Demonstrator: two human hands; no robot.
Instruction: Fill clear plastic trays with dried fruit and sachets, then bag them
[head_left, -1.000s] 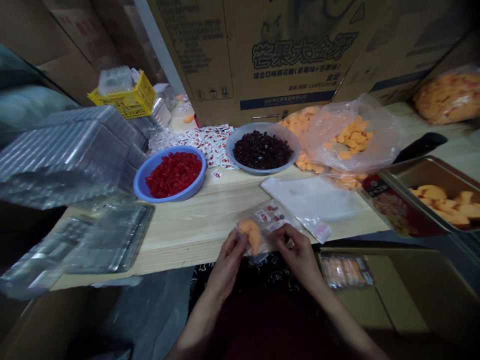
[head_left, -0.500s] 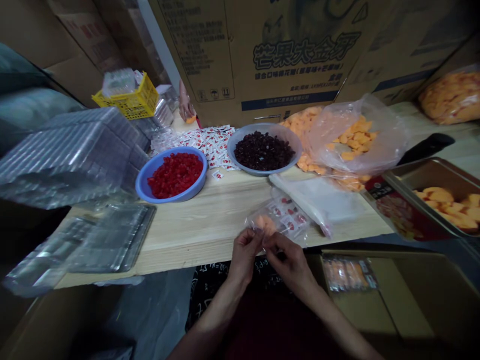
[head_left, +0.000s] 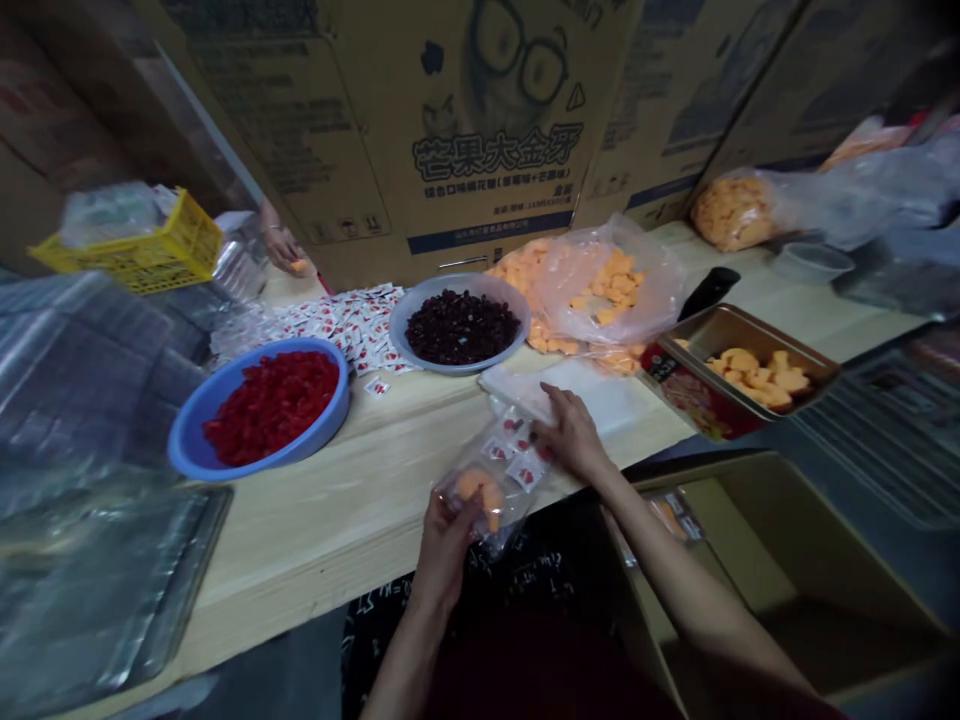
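Note:
My left hand (head_left: 448, 530) pinches the near end of a clear plastic bag (head_left: 504, 505). An orange, ring-like piece (head_left: 484, 490) shows through the bag beside my thumb. Several small white packets with red prints (head_left: 525, 470) lie at the bag's far end; whether all are inside it I cannot tell. My right hand (head_left: 574, 435) is over that end, fingers apart, at the edge of a stack of clear bags (head_left: 611, 395). Its fingertips partly cover the packets.
A blue bowl of red pieces (head_left: 180, 440), a bowl of dark pieces (head_left: 397, 335) and loose packets (head_left: 367, 320) stand behind. Right are a bag of orange pieces (head_left: 652, 265), a tin (head_left: 817, 365) and an open carton (head_left: 780, 560). Another person's hand (head_left: 281, 245) is far left.
My hands have moved apart: the right has left the bag's near end and reached out to the packets, while the left keeps the bag. The camera view has swung right.

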